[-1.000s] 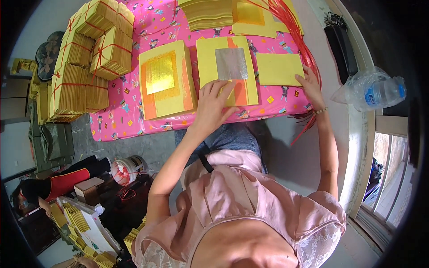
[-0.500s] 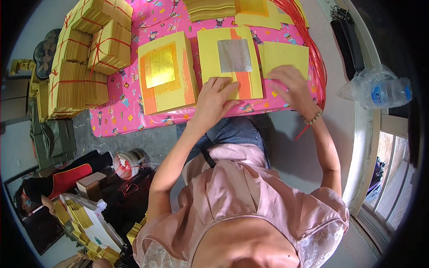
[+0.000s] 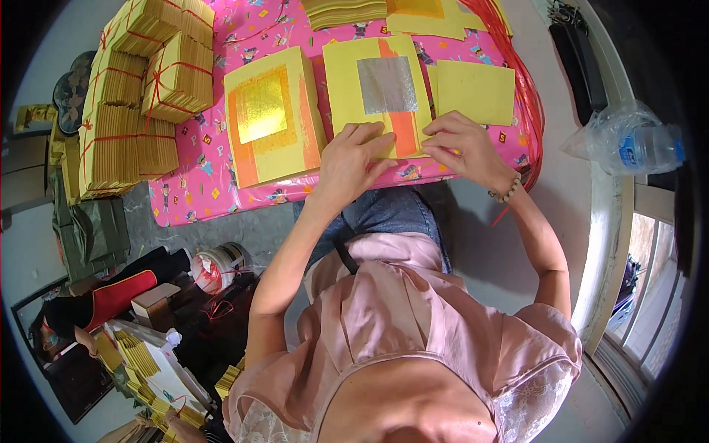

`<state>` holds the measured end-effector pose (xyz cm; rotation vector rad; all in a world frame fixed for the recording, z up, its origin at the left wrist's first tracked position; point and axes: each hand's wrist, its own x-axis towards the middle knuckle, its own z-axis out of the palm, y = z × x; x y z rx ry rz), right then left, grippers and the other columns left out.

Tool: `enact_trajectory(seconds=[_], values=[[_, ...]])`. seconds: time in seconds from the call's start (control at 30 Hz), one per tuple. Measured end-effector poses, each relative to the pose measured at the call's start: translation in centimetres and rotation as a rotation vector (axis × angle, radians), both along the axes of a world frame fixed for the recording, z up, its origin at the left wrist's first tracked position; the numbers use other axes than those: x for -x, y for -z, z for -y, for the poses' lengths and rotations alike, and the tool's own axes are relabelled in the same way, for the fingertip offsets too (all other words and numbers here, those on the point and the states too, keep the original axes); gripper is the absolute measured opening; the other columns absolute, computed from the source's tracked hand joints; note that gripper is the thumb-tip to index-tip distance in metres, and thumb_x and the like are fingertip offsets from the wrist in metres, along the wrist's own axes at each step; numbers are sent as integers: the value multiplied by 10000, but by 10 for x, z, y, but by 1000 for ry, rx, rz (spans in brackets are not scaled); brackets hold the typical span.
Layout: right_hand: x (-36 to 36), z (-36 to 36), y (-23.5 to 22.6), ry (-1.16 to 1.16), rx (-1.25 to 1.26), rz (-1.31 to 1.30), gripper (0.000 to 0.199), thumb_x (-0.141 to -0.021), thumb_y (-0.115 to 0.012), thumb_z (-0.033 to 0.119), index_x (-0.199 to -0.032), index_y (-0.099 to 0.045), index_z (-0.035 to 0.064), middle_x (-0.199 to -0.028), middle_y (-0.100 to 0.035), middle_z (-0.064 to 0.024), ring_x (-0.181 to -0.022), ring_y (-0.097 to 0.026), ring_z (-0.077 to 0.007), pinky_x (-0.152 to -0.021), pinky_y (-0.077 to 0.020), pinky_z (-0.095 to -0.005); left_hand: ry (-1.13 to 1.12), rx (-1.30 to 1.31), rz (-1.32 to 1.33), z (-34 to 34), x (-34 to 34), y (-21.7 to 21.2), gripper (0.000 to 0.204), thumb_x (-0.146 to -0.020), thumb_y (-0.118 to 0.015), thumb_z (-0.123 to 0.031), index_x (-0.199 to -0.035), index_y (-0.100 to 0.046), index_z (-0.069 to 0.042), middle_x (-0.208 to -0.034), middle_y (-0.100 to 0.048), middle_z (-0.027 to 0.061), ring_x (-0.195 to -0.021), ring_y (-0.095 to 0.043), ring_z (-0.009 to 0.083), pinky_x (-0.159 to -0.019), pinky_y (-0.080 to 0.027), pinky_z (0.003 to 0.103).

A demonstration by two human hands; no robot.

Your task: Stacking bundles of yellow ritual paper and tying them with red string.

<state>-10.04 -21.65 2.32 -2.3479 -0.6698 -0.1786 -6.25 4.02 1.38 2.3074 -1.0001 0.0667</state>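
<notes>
A yellow paper sheet with a silver foil square and an orange stripe [image 3: 380, 85] lies on a pink patterned cloth [image 3: 207, 166]. My left hand [image 3: 353, 159] rests flat on its near edge, fingers together. My right hand [image 3: 461, 146] pinches the same sheet's near right corner. Left of it sits a stack of yellow sheets with a gold foil square [image 3: 269, 114]. A plain yellow sheet [image 3: 476, 90] lies just beyond my right hand.
Tied bundles of yellow paper [image 3: 136, 88] are piled at the left of the cloth. More yellow stacks [image 3: 351, 11] lie at the far edge. Red strings [image 3: 521, 74] run along the right side. A clear plastic water bottle [image 3: 628, 140] lies on the ledge at right.
My right hand has moved left from the plain yellow sheet to the silver-foil sheet's near edge, meeting my left hand. The view has shifted closer to the cloth.
</notes>
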Motion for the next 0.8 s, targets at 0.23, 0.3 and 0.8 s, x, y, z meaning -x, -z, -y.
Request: enact_trajectory(seconds=[0.23,0.3,0.8], values=[[-3,0,7,71,-160,-124,78,-825,-739,97,-863,-733,29,-976,-675,-67,-951,-609,-215,-813,-490,-329,5,25,-3,0,-1,-1,356,-779,-763,-256,-1093,-718,-93,-1157,-649,109,-1041,-602,293,-879,-512,394],[-4,0,8,75,-179,-145,76,-828,-736,95,-865,-733,28,-976,-676,-66,-953,-607,-211,-818,-487,-327,4,32,-2,0,-1,-1,345,-786,-759,-259,-1084,-722,-90,-1152,-652,110,-1036,-604,294,-875,-512,394],[-6,1,14,118,-264,-232,103,-834,-722,135,-841,-727,32,-954,-685,-66,-928,-615,-212,-836,-487,-337,-6,74,-15,0,-2,2,279,-808,-743,-264,-1026,-750,-89,-1112,-667,109,-985,-615,283,-830,-523,384]])
